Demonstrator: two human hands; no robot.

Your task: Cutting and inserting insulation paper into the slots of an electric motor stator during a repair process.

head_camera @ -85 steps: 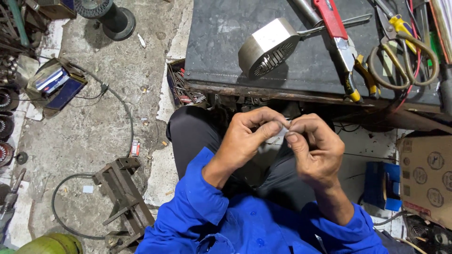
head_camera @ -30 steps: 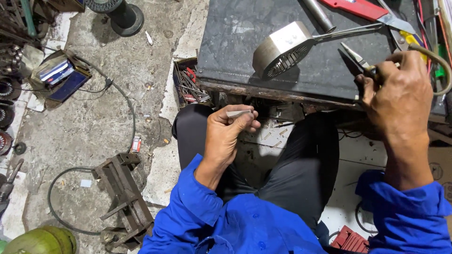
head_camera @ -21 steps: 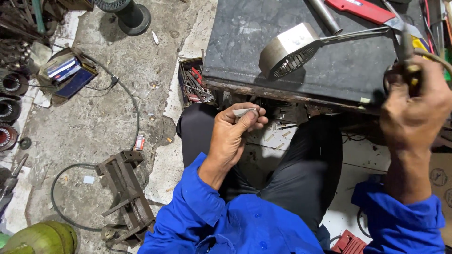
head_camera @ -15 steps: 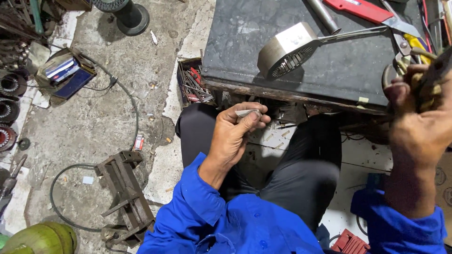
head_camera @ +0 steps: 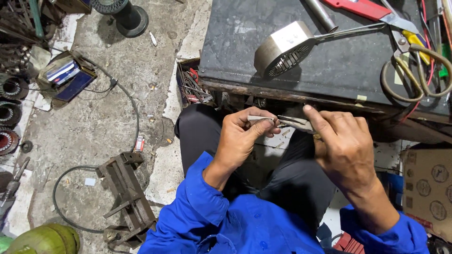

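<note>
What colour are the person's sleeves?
Bright blue sleeves, clearest in the head view.

Repair workshop: dark workbench [head_camera: 329,70] at 12 o'clock, vise [head_camera: 126,193] and motor parts [head_camera: 9,113] on concrete floor [head_camera: 84,127] at 9.

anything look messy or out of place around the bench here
Yes. A tray of small tools lies on the floor against the dark workbench, a metal vise lies tipped on the concrete, and a cable loops loose beside it. Both hands, left hand and right hand, work at a small metal piece.
</note>
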